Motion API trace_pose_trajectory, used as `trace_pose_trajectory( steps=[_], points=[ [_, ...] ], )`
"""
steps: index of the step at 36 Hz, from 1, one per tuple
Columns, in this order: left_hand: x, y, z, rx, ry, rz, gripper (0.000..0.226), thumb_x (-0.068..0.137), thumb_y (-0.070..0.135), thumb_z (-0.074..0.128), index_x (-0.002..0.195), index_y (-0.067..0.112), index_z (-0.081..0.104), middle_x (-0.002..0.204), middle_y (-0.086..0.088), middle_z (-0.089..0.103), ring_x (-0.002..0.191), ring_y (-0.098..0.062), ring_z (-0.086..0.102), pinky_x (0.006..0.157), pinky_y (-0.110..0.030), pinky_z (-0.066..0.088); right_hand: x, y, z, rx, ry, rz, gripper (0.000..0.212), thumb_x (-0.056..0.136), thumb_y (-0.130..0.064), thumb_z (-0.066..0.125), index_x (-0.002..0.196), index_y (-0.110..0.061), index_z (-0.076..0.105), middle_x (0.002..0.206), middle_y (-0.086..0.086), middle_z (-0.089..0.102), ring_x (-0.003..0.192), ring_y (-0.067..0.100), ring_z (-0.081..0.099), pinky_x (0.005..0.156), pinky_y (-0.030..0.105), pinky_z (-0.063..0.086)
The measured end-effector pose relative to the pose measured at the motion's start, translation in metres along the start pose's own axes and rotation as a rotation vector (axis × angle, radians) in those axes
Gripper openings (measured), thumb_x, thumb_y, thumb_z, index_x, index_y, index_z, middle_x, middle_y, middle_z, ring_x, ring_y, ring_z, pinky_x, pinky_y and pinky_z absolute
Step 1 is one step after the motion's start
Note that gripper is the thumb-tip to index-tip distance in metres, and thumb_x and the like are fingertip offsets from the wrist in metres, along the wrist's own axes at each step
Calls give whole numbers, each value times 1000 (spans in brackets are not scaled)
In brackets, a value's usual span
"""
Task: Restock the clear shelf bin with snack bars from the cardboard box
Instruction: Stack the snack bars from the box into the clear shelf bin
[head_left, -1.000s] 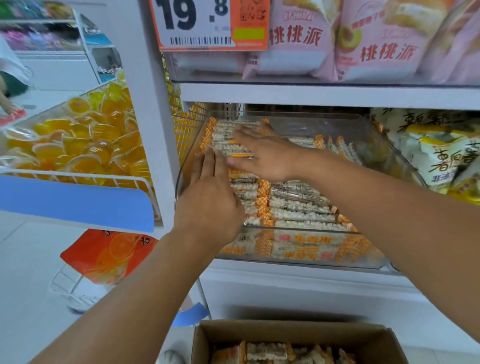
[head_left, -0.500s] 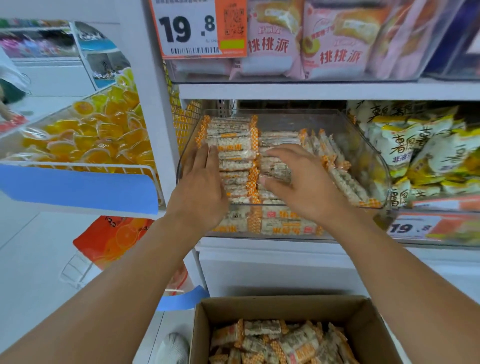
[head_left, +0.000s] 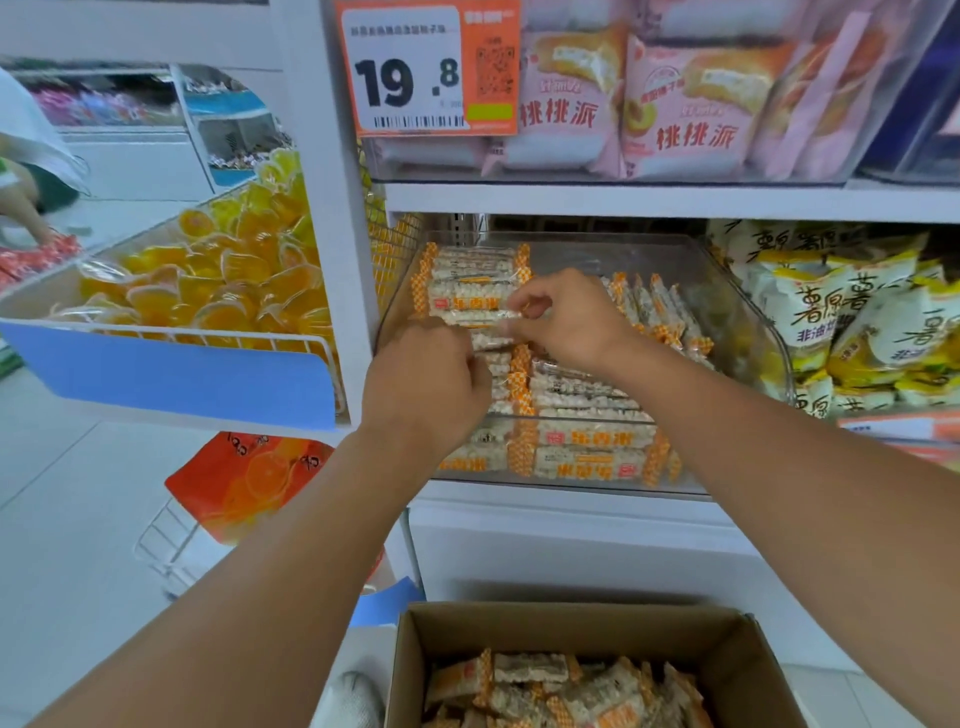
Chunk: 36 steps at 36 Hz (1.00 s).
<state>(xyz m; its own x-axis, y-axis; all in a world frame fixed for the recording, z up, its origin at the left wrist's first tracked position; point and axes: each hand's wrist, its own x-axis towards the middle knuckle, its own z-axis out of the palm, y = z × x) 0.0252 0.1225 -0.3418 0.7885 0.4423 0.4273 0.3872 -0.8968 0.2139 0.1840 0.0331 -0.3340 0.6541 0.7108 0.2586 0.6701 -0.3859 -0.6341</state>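
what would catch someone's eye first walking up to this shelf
Both bare hands, left hand and right hand, meet over one clear-wrapped snack bar inside the clear plastic shelf bin. Above hangs a big orange-and-white 19.8 price tag; an open brown cardboard box of bars sits below.

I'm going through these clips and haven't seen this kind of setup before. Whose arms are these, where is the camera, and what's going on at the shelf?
There is no machine: a person wears a camera on the head, looking down at their own bare arms. The left hand and right hand together pinch one snack bar over the clear shelf bin, which already holds rows of bars. Below stands the open cardboard box with more bars. Beside it, orange jelly cups fill a wire basket.
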Motion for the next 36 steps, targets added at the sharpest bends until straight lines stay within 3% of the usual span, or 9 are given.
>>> trace_pose_trajectory(
  steps=[2, 4, 7, 13, 15, 19, 24, 32, 36],
  points=[
    [1, 0, 1, 32, -54, 16, 29, 96, 37, 49, 85, 15, 64, 81, -3, 56, 75, -24, 60, 60, -33, 46, 5, 0, 1, 64, 23, 21, 21, 85, -33, 79, 90, -13, 79, 75, -10, 66, 63, 2, 58, 72, 27, 50],
    [3, -2, 2, 35, -138, -7, 31, 98, 38, 48, 109, 13, 63, 104, -8, 58, 91, -28, 62, 70, -37, 50, 12, 1, 4, 110, 49, 69, 20, 85, -32, 80, 85, -12, 78, 76, -4, 71, 67, 9, 64, 76, 35, 58],
    [7, -6, 3, 44, -210, -31, 46, 100, 36, 48, 138, 11, 45, 137, -9, 45, 122, -31, 50, 91, -43, 48, 20, 4, 7, 188, 116, 167, 21, 85, -30, 80, 81, -10, 76, 79, 3, 74, 76, 20, 72, 81, 43, 61],
    [9, -3, 4, -34, -166, -52, 64, 100, 29, 47, 155, 16, 16, 144, -12, 40, 130, -35, 41, 95, -45, 44, 25, 7, 7, 476, 175, 372, 32, 77, -33, 86, 89, -7, 71, 84, 9, 73, 63, 19, 73, 66, 34, 63],
    [10, -2, 5, 48, -194, -64, 61, 102, 31, 44, 155, 14, 19, 146, -12, 34, 135, -35, 33, 103, -43, 39, 26, 8, 6, 512, 174, 406, 37, 77, -34, 86, 95, -6, 70, 79, 11, 73, 59, 17, 71, 60, 30, 61],
    [12, 0, 5, 115, -174, -85, 54, 101, 34, 43, 149, 12, 32, 144, -13, 27, 133, -35, 29, 105, -42, 37, 29, 6, 4, 524, 155, 414, 29, 81, -30, 83, 90, -8, 66, 75, 11, 70, 58, 17, 68, 56, 29, 60],
    [15, -4, 10, 62, -224, -76, 63, 103, 36, 41, 156, 11, 18, 160, -3, 10, 146, -31, 13, 109, -42, 36, 34, 2, 1, 459, 62, 404, 27, 84, -29, 80, 81, -11, 60, 75, 10, 68, 59, 16, 65, 56, 28, 61],
    [16, -7, 13, 1, -190, -47, 65, 103, 32, 43, 157, 10, 14, 164, -3, 9, 151, -28, 8, 117, -42, 26, 43, -10, -19, 318, -65, 379, 27, 89, -28, 74, 77, -11, 56, 65, 4, 59, 54, 11, 55, 48, 20, 53],
    [16, -8, 15, 21, -217, -67, 58, 105, 34, 40, 155, 11, 23, 164, -3, 12, 151, -28, 12, 114, -44, 31, 35, -12, -4, 375, -62, 404, 28, 84, -22, 79, 95, -2, 64, 75, 11, 67, 60, 16, 65, 52, 27, 59]
  ],
)
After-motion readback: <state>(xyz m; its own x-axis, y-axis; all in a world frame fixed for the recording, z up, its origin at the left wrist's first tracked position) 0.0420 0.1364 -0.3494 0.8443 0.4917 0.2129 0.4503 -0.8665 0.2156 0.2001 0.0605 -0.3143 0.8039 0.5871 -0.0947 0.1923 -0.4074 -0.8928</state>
